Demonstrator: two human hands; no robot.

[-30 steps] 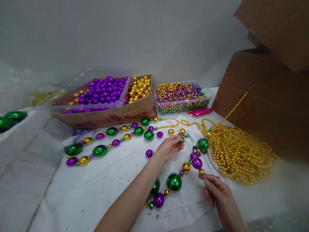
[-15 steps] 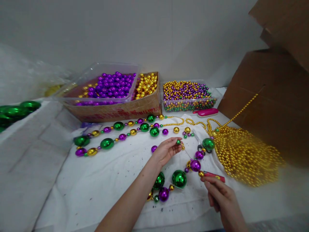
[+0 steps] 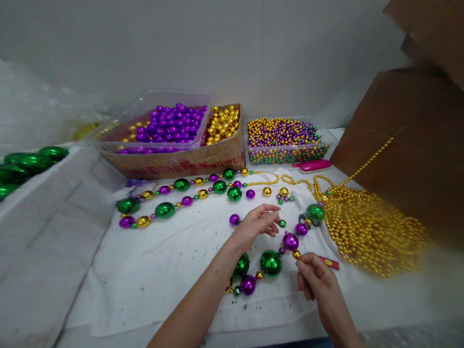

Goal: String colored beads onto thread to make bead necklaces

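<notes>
Farther now from the loosely open left hand [image 3: 259,223], the small green bead [image 3: 282,223] sits nearer the large purple bead [image 3: 290,241] above white cloth [image 3: 155,270], while I see the right hand [image 3: 321,280] pinching the strand [image 3: 271,263], likely light and slippery, best gripped beside its gold bead [image 3: 296,254].

You can read no words with certainty. Red printed characters [image 3: 213,162] mark your cardboard box [image 3: 126,165], too blurred to decipher.
</notes>
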